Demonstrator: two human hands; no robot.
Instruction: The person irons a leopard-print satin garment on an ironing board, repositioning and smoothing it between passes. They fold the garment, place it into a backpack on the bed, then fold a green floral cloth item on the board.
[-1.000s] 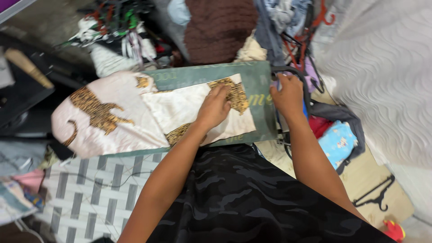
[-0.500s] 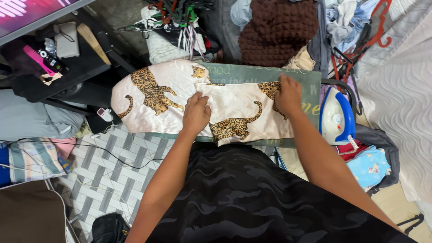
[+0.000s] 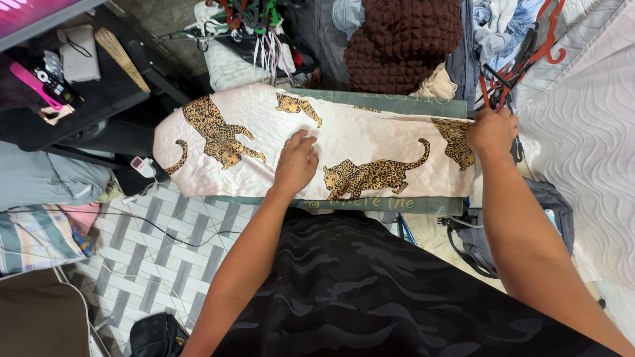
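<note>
Leopard-print cloth (image 3: 357, 142) spread along green ironing board (image 3: 397, 104). Left hand (image 3: 296, 164) flat on its middle, grip wide. Right hand (image 3: 491, 132) pinches cloth's right end.

brown knit heap (image 3: 403, 43) and hangers (image 3: 516, 69) crowding board's far edge

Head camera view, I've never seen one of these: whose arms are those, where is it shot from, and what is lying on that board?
There is no machine here. A camera worn on a person's head looks down at their own two bare arms. The left hand lies flat on a pale cloth with leopard prints, which is spread along a green ironing board. The right hand grips the cloth's far right end, fingers closed on its edge. Beyond the board lie a brown knitted piece and a tangle of hangers. Below is a grey patterned floor.
</note>
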